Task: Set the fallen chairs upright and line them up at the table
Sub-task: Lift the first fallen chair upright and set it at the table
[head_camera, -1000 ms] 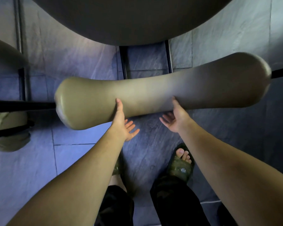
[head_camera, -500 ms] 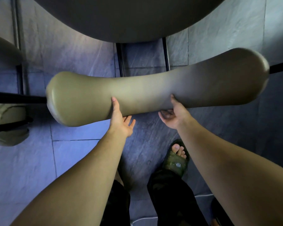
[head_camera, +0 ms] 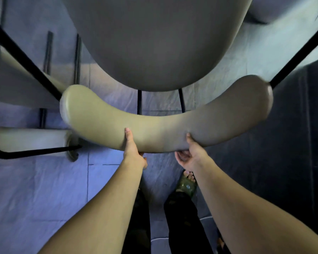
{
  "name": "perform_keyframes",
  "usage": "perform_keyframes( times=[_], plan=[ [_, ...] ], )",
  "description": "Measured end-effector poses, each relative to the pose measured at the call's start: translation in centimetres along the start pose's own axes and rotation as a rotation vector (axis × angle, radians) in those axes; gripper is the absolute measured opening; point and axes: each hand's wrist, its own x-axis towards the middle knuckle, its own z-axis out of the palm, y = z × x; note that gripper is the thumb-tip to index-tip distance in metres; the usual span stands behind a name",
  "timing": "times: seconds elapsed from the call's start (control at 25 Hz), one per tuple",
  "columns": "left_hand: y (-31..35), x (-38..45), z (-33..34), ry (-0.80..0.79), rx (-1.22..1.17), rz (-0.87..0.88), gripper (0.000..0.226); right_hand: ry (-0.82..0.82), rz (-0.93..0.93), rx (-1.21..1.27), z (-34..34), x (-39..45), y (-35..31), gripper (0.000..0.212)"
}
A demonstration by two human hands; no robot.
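Note:
I look straight down on an upright chair. Its padded olive backrest [head_camera: 163,123] curves across the middle of the head view, and its grey seat [head_camera: 154,43] fills the top. Black legs [head_camera: 297,54] run out to both sides. My left hand [head_camera: 133,153] grips the lower edge of the backrest, thumb on top and fingers underneath. My right hand [head_camera: 190,154] holds the same edge a little to the right, fingers curled under it. No table is in view.
Another chair [head_camera: 26,138] with an olive pad and black frame stands close on the left, touching or nearly touching the held backrest. A dark rug or mat [head_camera: 292,153] covers the floor on the right. My sandalled feet [head_camera: 186,186] stand on grey tiles below.
The seat now fills far more of the top of the view and the backrest looks curved. Both hands kept their hold on its lower edge. The left chair shows more.

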Motion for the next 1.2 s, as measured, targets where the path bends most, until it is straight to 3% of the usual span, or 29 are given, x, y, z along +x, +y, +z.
perform_keyframes(
  times=[0.2,0.36,0.56,0.68,0.92,1.04,1.2],
  plan=[
    [4.3,-8.9,0.2,-0.010,-0.110,0.066,0.089,-0.033,-0.055,0.002,2.0,-10.9,-1.6,0.048],
    [9.1,-16.7,0.3,-0.053,-0.055,0.175,0.075,-0.042,-0.127,-0.059,4.5,-20.8,-4.1,0.048],
    [15.0,-24.5,0.9,-0.095,0.046,0.300,0.053,-0.067,-0.255,-0.219,7.4,-29.9,-6.4,0.033],
    [16.8,-27.4,0.9,-0.134,0.105,0.343,0.037,-0.032,-0.272,-0.297,8.3,-32.7,-7.2,0.024],
    [17.9,-30.0,0.2,-0.107,0.199,0.319,0.048,-0.008,-0.210,-0.377,8.2,-34.3,-7.1,0.027],
    [18.3,-29.9,0.6,-0.116,0.188,0.330,0.051,-0.025,-0.189,-0.389,8.5,-34.9,-7.8,0.039],
    [19.9,-30.3,2.0,-0.162,0.223,0.366,0.047,-0.017,-0.182,-0.334,10.3,-35.8,-10.0,0.040]
  ],
)
